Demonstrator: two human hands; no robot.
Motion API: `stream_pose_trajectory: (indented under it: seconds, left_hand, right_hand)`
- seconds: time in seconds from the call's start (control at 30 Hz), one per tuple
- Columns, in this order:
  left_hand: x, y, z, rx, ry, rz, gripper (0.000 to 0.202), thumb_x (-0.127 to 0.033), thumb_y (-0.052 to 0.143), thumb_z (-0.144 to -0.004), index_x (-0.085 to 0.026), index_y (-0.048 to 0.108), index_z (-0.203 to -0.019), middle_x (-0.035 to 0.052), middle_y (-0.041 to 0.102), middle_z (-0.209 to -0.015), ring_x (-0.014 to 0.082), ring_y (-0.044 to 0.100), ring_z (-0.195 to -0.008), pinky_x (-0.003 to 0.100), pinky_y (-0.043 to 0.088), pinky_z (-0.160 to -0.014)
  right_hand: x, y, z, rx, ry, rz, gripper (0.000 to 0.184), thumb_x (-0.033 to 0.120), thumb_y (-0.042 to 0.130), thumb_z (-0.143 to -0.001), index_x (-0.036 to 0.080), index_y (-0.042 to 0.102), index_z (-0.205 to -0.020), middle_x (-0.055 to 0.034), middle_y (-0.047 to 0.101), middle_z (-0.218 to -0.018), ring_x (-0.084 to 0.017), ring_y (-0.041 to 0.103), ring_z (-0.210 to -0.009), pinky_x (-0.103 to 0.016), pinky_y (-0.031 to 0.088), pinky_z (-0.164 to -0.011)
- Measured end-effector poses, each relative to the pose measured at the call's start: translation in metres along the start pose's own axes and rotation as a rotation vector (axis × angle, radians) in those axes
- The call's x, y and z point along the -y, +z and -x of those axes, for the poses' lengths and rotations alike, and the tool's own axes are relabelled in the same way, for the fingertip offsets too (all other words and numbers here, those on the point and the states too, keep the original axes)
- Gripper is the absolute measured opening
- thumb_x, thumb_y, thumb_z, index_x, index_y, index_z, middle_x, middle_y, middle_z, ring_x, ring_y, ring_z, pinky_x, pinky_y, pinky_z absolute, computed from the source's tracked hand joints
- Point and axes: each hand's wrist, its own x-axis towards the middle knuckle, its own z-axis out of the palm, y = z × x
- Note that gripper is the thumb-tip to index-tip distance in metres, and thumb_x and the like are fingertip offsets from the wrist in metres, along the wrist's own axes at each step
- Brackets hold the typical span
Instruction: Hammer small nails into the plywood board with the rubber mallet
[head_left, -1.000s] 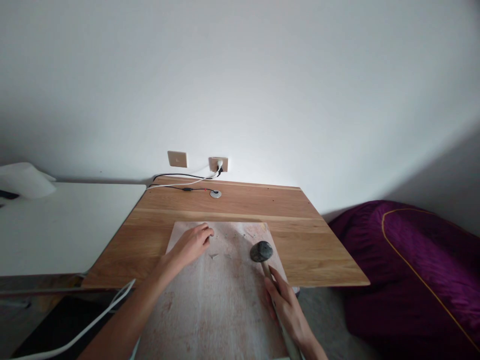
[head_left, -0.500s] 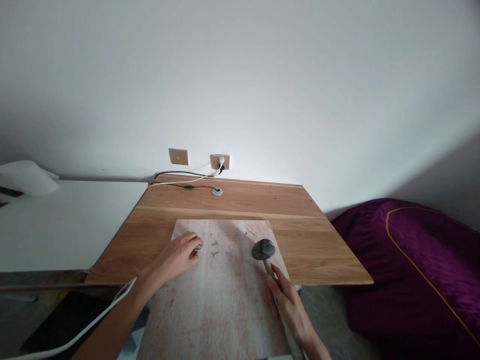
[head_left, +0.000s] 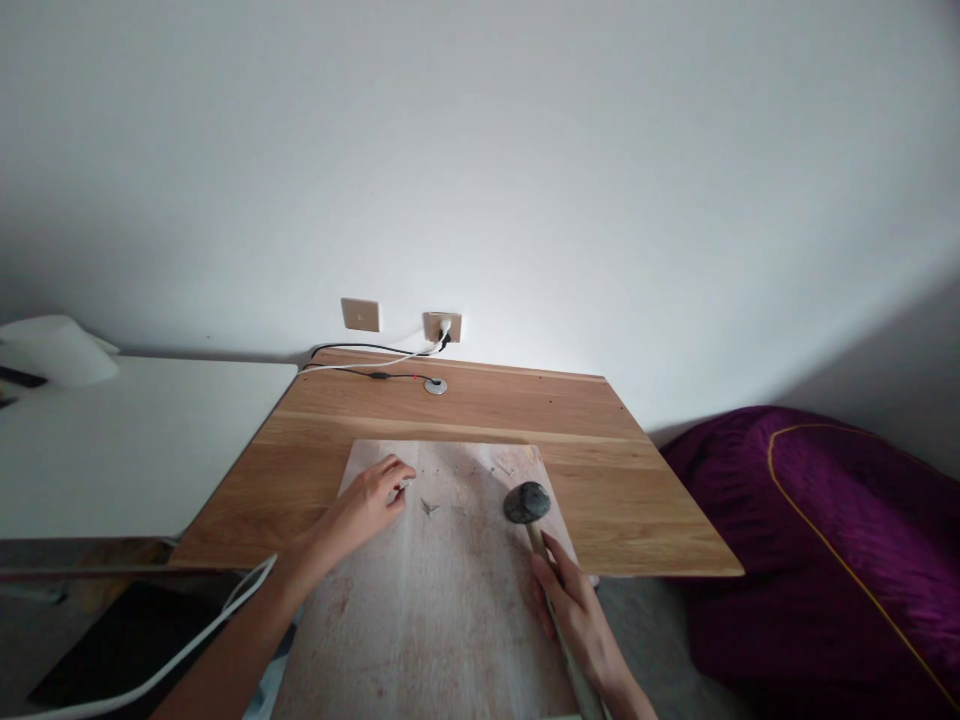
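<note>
My right hand (head_left: pixel 574 600) is wrapped round the pale handle of a rubber mallet (head_left: pixel 527 502), its black head held above the right part of a worn wooden board (head_left: pixel 450 620). Over the board's far left part, my left hand (head_left: pixel 379 492) has its fingers pinched on a small silvery nail (head_left: pixel 407 484), partly hidden by the fingertips. A few loose nails (head_left: pixel 429 508) lie in a little heap to the right of that hand. Along the board's far edge runs a row of several small nails (head_left: pixel 457 470), too small to make out in detail.
The board rests on a wooden table (head_left: pixel 622 480) against a white wall. Cables run from a wall socket (head_left: pixel 442 327) past a round grommet (head_left: pixel 435 386). At left is a white table (head_left: pixel 195 430) with a white roll (head_left: pixel 64 350); at right, a purple beanbag (head_left: pixel 727 520).
My left hand has moved slightly right and lifted its fingertips toward the row, with the nail in them. The loose nails now lie closer together. The mallet has hardly moved.
</note>
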Motion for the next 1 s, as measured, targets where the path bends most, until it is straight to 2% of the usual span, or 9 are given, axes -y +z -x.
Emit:
stream_pose_trajectory:
  seconds: [0.13,0.23,0.33,0.43,0.63,0.8,1.0]
  left_hand:
    - [0.002,0.003,-0.003,-0.029,0.025,-0.069,0.026,-0.006,0.062,-0.085,-0.022,0.064,-0.106,0.0042,0.066,-0.106,0.0216,0.066,-0.101,0.035,0.053,-0.089]
    - [0.005,0.004,0.0,-0.055,0.017,-0.137,0.017,-0.012,0.065,-0.088,-0.022,0.065,-0.102,0.0045,0.066,-0.105,0.0244,0.064,-0.104,0.04,0.052,-0.094]
    - [0.007,0.004,0.002,-0.052,0.023,-0.129,0.008,-0.014,0.062,-0.093,-0.021,0.064,-0.096,0.0042,0.065,-0.103,0.0232,0.063,-0.101,0.039,0.052,-0.092]
    - [0.005,0.004,0.001,-0.05,0.026,-0.116,0.008,-0.013,0.061,-0.093,-0.021,0.062,-0.091,0.0039,0.065,-0.102,0.0223,0.063,-0.1,0.037,0.053,-0.09]
    - [0.003,0.009,-0.005,-0.045,0.025,-0.128,0.01,-0.016,0.063,-0.094,-0.021,0.064,-0.103,0.0051,0.065,-0.107,0.0238,0.062,-0.105,0.039,0.052,-0.093]
    - [0.004,0.01,-0.008,-0.041,0.046,-0.099,0.01,-0.014,0.06,-0.095,-0.022,0.065,-0.094,0.0041,0.065,-0.106,0.0222,0.062,-0.104,0.037,0.052,-0.092]
    - [0.005,0.011,-0.008,-0.053,0.041,-0.114,0.013,-0.013,0.051,-0.098,-0.021,0.06,-0.094,0.0047,0.066,-0.098,0.0217,0.062,-0.096,0.036,0.052,-0.087]
  right_hand:
    - [0.001,0.001,0.0,-0.016,0.012,0.008,0.087,0.078,0.061,-0.085,0.013,0.05,-0.142,0.0072,0.05,-0.058,-0.011,0.042,-0.041,-0.022,0.032,-0.037]
    - [0.004,0.003,0.001,-0.042,0.045,-0.015,0.089,0.078,0.065,-0.082,0.014,0.051,-0.141,0.0069,0.051,-0.059,-0.011,0.042,-0.041,-0.022,0.032,-0.038]
    - [0.007,0.002,0.002,-0.038,0.027,-0.018,0.088,0.078,0.065,-0.081,0.014,0.053,-0.14,0.0068,0.051,-0.057,-0.011,0.042,-0.04,-0.023,0.032,-0.037]
    - [0.006,0.001,0.001,-0.024,0.0,0.014,0.085,0.079,0.063,-0.083,0.015,0.055,-0.138,0.0068,0.051,-0.056,-0.011,0.042,-0.04,-0.023,0.034,-0.038]
    - [-0.001,-0.001,-0.001,-0.008,0.017,0.015,0.087,0.08,0.058,-0.086,0.015,0.05,-0.142,0.0076,0.05,-0.057,-0.011,0.041,-0.041,-0.022,0.034,-0.037]
    - [0.0,0.001,-0.001,-0.011,0.02,0.007,0.087,0.079,0.06,-0.085,0.015,0.049,-0.143,0.0079,0.05,-0.058,-0.01,0.041,-0.041,-0.021,0.034,-0.037]
    - [0.001,0.0,-0.001,0.006,-0.013,0.026,0.083,0.078,0.057,-0.088,0.014,0.052,-0.14,0.0078,0.05,-0.054,-0.01,0.038,-0.038,-0.021,0.032,-0.035]
